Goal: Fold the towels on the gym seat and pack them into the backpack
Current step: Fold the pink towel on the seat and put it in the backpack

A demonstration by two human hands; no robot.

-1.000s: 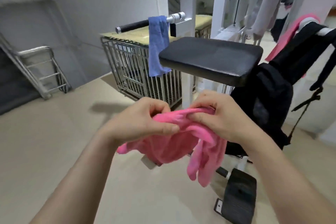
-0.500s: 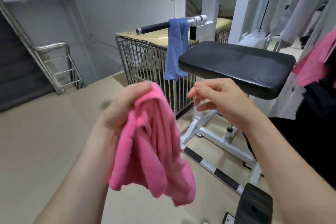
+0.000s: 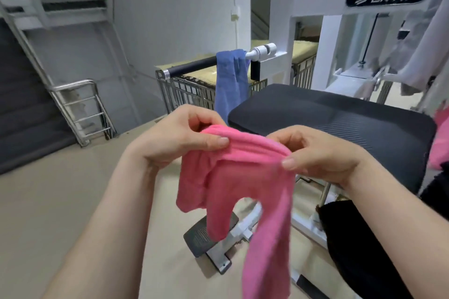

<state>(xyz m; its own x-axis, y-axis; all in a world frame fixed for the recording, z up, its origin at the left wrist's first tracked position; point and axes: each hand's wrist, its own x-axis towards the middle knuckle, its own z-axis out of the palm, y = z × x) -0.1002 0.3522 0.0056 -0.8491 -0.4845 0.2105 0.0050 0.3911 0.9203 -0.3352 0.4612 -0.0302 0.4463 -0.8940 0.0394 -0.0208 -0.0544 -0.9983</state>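
Right hand, free a moment ago, again pinches top edge of fluffy pink cloth towel; left hand pinches it too. Towel hangs bunched, near side of black padded gym seat: fold probably just starting.

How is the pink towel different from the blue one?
The pink towel is pinched along its top edge by the left hand and the right hand. The blue towel is draped over the black bar, and no hand is on it. The pink towel is close, in front of the seat, while the blue towel is behind it. One is bright pink, the other dull blue. Both dangle loose and unfolded.
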